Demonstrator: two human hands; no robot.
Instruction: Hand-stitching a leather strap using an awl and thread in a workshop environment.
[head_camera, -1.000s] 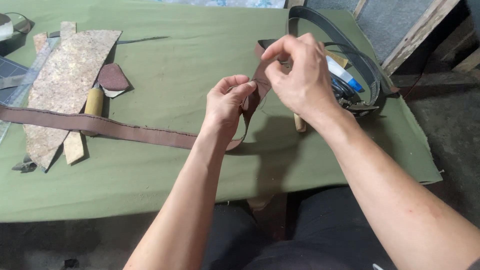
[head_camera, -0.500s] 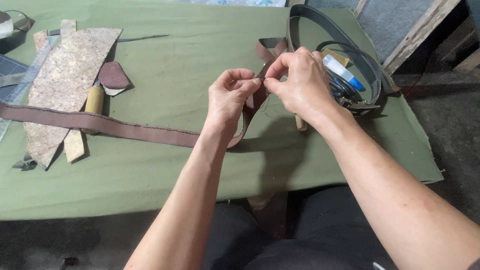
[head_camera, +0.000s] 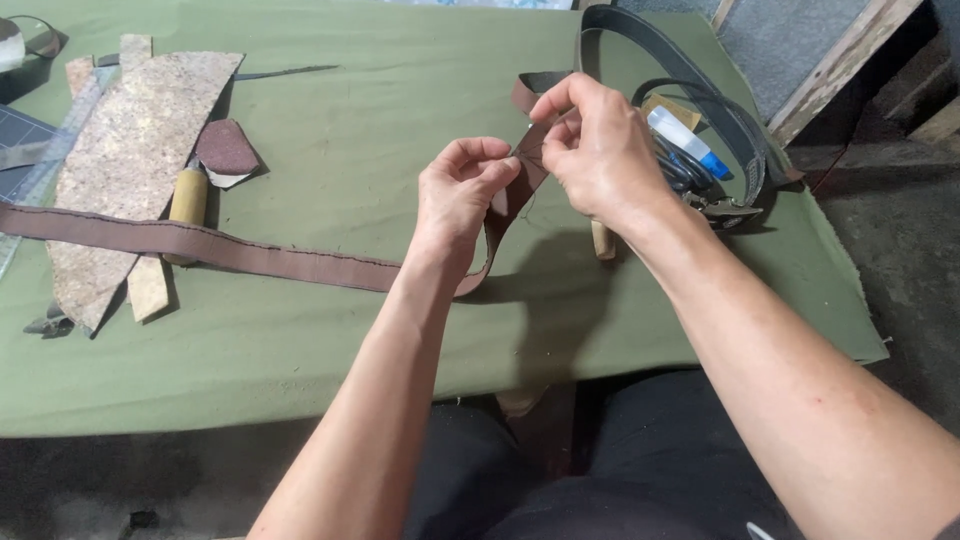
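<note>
Above the desk (head_camera: 350, 100), both hands' fingers (head_camera: 480, 165) pinch a brown leather strap (head_camera: 230, 250); the left hand (head_camera: 455, 200) and right hand (head_camera: 600, 150) clamp its raised end. The strap is long, flat, stitched, trailing left across green cloth beside a speckled cork sheet (head_camera: 130, 160).

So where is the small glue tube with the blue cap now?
The glue tube lies at the right of the table, inside the coiled dark belt, just beyond the right hand.

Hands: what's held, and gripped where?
Both hold the brown leather strap at its raised end: left hand pinches its edge, right hand pinches just above.
</note>
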